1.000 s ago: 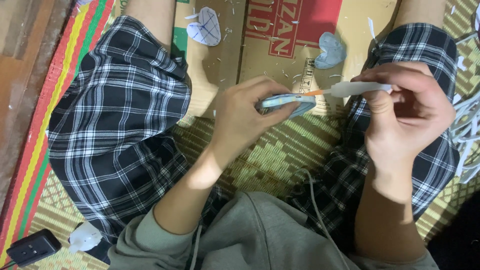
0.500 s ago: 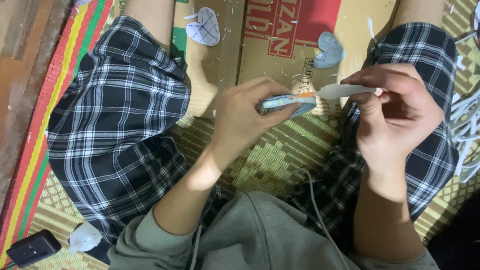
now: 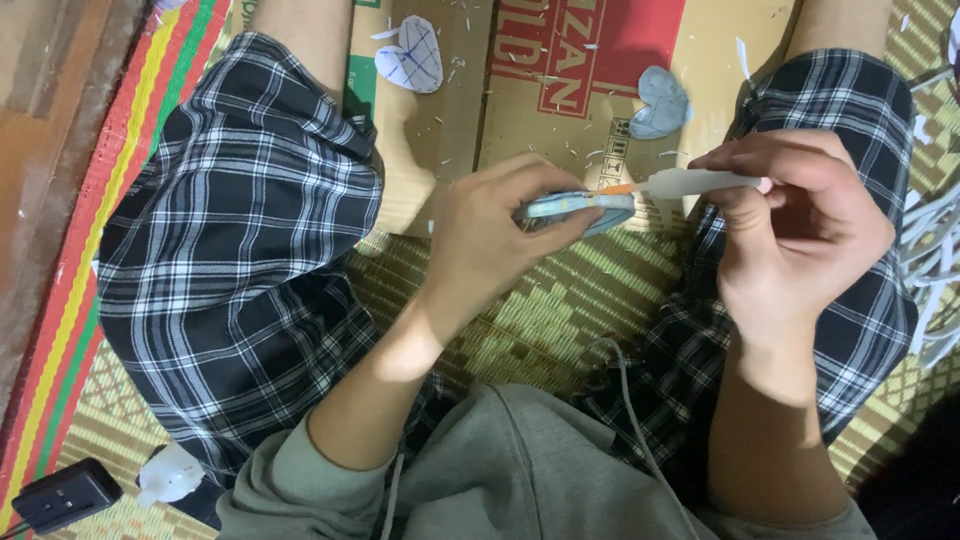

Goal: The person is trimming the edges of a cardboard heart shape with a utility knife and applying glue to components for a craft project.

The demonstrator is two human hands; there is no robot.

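Observation:
My left hand (image 3: 495, 235) pinches a flat pale blue paper piece (image 3: 580, 208) edge-on, between thumb and fingers, above the woven mat. My right hand (image 3: 800, 225) holds a slim white glue tube (image 3: 690, 183) with an orange nozzle; the nozzle tip touches the upper edge of the blue piece. Both hands hover between my knees, which are in black and white checked shorts.
A flattened cardboard sheet (image 3: 450, 120) lies ahead, strewn with paper scraps. On it rest a white heart-shaped cutout (image 3: 412, 55) and a pale blue heart cutout (image 3: 658, 103). White paper strips (image 3: 930, 250) pile at the right. A dark charger block (image 3: 62, 495) sits at the lower left.
The glue tube's nozzle has slid slightly left along the blue piece's edge. My left hand has stayed almost still.

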